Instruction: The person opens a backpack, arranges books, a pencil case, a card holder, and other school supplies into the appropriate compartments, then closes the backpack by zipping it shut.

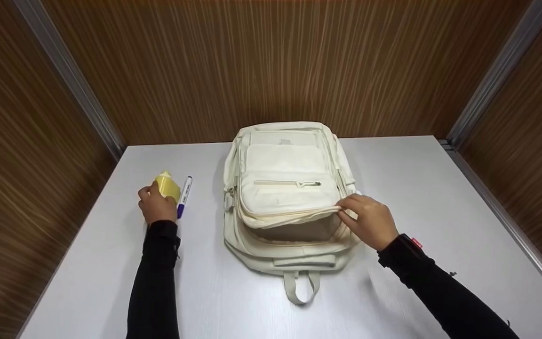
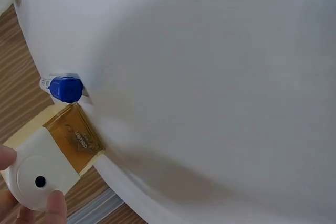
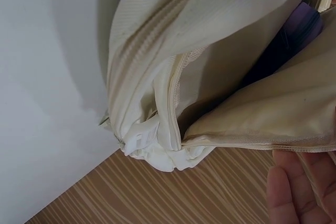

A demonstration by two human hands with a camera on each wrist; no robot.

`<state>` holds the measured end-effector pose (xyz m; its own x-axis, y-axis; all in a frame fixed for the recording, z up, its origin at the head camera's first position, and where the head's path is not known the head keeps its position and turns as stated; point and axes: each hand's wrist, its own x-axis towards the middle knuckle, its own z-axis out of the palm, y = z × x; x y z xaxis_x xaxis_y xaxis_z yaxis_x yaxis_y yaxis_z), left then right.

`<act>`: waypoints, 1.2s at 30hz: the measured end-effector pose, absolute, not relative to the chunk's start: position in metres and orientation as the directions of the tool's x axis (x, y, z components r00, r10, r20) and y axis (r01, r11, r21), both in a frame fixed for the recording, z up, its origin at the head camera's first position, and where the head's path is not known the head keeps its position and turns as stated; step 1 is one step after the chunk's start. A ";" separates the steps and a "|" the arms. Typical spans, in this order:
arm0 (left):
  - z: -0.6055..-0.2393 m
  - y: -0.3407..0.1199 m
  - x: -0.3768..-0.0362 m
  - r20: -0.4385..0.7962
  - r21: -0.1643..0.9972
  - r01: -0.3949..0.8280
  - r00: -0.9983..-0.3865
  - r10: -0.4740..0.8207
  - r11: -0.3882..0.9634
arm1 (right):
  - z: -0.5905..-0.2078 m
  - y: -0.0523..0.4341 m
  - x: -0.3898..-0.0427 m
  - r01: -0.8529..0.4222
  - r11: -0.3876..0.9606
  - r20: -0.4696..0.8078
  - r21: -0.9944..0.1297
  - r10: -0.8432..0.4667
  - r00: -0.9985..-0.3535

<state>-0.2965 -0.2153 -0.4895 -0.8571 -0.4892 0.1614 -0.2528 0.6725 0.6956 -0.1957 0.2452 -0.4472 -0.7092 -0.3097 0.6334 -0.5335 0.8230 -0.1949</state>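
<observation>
My left hand (image 1: 157,205) grips a yellow pencil sharpener (image 1: 168,187) at the left of the table. In the left wrist view the pencil sharpener (image 2: 47,166) shows a white face with a dark round hole and an amber see-through drawer. A white marker (image 1: 185,195) with a blue-purple cap lies just right of that hand. The cream backpack (image 1: 285,160) lies flat at the middle, its top handle towards me. My right hand (image 1: 369,220) pinches the unzipped edge of its front compartment and lifts it. Inside, the right wrist view shows a dark blue-purple thing (image 3: 286,40), partly hidden.
The white table (image 1: 440,202) is bounded by wood-grain panels (image 1: 271,70) at the back and both sides. Metal strips (image 1: 492,70) run along the panel corners. The backpack's handle loop (image 1: 301,289) lies on the table in front.
</observation>
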 end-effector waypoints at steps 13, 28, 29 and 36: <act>-0.495 -0.223 -0.289 0.096 0.819 -0.208 -0.870 -0.484 0.535 | -0.448 0.245 -0.197 -0.541 0.819 0.639 -0.190 -0.316 -0.702; -0.478 -0.202 -0.258 0.392 0.725 0.125 -0.884 -0.256 0.677 | -0.438 0.243 -0.206 -0.543 0.817 0.679 -0.195 -0.287 -0.676; -0.476 -0.198 -0.254 0.402 0.717 0.144 -0.885 -0.236 0.682 | -0.436 0.242 -0.207 -0.541 0.817 0.682 -0.198 -0.282 -0.675; -0.468 -0.172 -0.222 0.444 0.660 0.261 -0.892 -0.085 0.704 | -0.421 0.238 -0.216 -0.518 0.832 0.702 -0.198 -0.249 -0.667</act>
